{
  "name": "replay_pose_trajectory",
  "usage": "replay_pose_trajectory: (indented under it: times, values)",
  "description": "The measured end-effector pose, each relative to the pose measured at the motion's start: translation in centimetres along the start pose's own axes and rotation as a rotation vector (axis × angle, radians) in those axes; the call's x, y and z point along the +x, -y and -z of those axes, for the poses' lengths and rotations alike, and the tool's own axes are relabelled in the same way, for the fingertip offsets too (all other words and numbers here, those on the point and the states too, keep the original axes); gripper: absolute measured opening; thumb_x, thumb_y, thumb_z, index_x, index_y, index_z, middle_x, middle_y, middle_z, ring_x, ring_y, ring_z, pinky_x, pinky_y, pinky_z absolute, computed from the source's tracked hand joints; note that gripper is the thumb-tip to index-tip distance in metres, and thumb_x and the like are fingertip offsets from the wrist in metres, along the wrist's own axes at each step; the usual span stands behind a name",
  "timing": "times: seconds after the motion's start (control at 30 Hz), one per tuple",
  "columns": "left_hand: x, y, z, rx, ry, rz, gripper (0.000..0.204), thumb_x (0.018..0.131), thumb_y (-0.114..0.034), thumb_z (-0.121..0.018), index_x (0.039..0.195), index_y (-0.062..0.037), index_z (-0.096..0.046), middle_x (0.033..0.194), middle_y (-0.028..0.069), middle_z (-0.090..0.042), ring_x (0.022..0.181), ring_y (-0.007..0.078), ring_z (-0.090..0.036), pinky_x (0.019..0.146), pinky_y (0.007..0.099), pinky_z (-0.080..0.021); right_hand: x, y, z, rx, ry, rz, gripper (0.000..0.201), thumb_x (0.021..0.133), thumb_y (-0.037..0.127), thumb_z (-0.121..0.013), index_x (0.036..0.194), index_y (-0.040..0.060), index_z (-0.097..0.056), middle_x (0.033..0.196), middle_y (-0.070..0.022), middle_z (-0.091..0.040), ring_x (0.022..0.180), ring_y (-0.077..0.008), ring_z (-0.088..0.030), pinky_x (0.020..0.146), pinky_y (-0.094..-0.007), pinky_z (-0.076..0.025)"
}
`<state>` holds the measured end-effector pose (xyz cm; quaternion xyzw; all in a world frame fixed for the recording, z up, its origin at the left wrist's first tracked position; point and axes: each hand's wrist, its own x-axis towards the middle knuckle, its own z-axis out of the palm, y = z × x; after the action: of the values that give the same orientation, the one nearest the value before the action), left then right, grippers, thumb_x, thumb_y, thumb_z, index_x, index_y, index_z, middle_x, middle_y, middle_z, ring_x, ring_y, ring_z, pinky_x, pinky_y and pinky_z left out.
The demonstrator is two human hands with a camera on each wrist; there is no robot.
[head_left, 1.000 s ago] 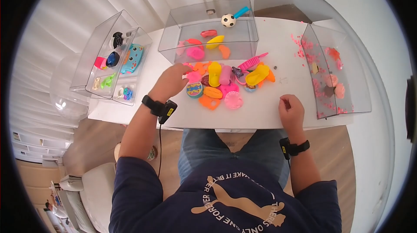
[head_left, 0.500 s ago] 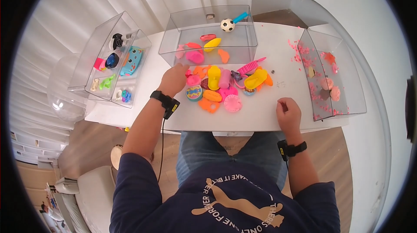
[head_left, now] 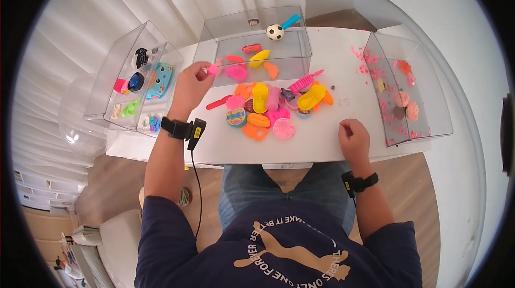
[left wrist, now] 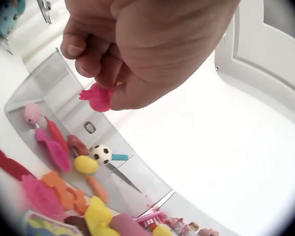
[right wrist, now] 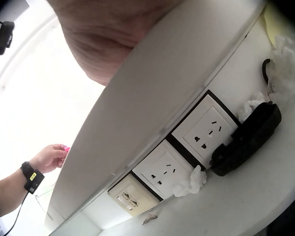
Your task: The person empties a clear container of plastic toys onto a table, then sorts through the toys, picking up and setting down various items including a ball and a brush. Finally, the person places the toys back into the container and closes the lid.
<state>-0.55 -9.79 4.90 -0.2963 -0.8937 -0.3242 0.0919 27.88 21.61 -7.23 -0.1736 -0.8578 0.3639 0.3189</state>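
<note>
My left hand (head_left: pixel 190 85) pinches a small bright pink toy (left wrist: pixel 98 97) between thumb and fingers; its lower part is hidden in the grip. In the head view the hand is beside the front left corner of the middle clear bin (head_left: pixel 256 58). Near its wrist lies a long red toy piece (head_left: pixel 217 103), next to a flat pink toy (head_left: pixel 234 102) at the left end of a mixed toy pile. Close to the table's front edge, my right hand (head_left: pixel 355 140) rests with loosely curled fingers and holds nothing.
The middle bin holds a soccer ball (head_left: pixel 275 32), a yellow toy (head_left: pixel 259 58) and other pieces. On the left, a divided clear bin (head_left: pixel 99 92) contains a blue toy case (head_left: pixel 159 81). A right-hand clear bin (head_left: pixel 429 92) has pink bits and flower-like pieces. A pink comb (head_left: pixel 304 81) tops the pile.
My left hand has drawn back from the pile's left end, up and to the left, with the pink toy in its fingers. The long red piece now shows. My right hand stays put.
</note>
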Motion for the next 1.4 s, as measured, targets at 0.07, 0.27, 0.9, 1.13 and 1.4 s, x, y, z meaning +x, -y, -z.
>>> replay_pose_trajectory:
  times: [0.07,0.27,0.9,1.13,1.4]
  values:
    - [1.7,-0.4,0.2,-0.085,-0.018,0.043,0.025,0.084,-0.017,-0.071,0.106,-0.0043,-0.070,0.067,0.0057,-0.064,0.059,0.0159,-0.059,0.057,0.0306,-0.048,0.0,-0.1,0.0,0.004,0.002,-0.013,0.007,0.082,0.003,-0.066,0.088,0.0048,-0.065,0.078,-0.0078,-0.064,0.065,-0.0206,-0.061,0.062,-0.0299,-0.050]
    - [2.1,0.7,-1.2,-0.189,-0.171,0.072,0.029,0.083,-0.011,-0.067,0.111,-0.0020,-0.068,0.086,0.0096,-0.071,0.066,0.0168,-0.065,0.066,0.0297,-0.053,0.0,-0.1,0.0,0.002,-0.014,0.015,0.007,0.082,0.003,-0.066,0.088,0.0045,-0.065,0.078,-0.0078,-0.064,0.065,-0.0199,-0.061,0.062,-0.0298,-0.050]
    - [-4.5,5.1,-4.1,0.528,0.347,0.121,0.014,0.079,-0.007,-0.063,0.092,-0.0043,-0.066,0.098,0.0162,-0.067,0.096,0.0340,-0.064,0.084,0.0430,-0.053,0.0,0.0,-0.1,0.001,-0.009,-0.001,0.006,0.082,0.002,-0.066,0.087,0.0040,-0.065,0.077,-0.0076,-0.064,0.063,-0.0197,-0.060,0.060,-0.0297,-0.049]
    - [-5.3,5.8,-2.4,0.507,0.372,0.212,0.016,0.077,-0.008,-0.063,0.092,-0.0047,-0.066,0.092,0.0156,-0.068,0.091,0.0346,-0.065,0.080,0.0431,-0.052,0.0,0.0,-0.1,0.000,-0.005,0.020,0.006,0.081,0.002,-0.066,0.087,0.0041,-0.064,0.078,-0.0074,-0.064,0.064,-0.0201,-0.060,0.061,-0.0302,-0.050]
    - [-6.6,9.5,0.1,0.244,0.375,0.228,0.015,0.078,-0.010,-0.069,0.090,-0.0012,-0.067,0.079,0.0162,-0.068,0.077,0.0316,-0.065,0.070,0.0394,-0.052,0.0,-0.1,0.0,-0.005,0.006,-0.007,0.007,0.081,0.003,-0.066,0.088,0.0042,-0.065,0.079,-0.0078,-0.064,0.066,-0.0209,-0.061,0.063,-0.0306,-0.050]
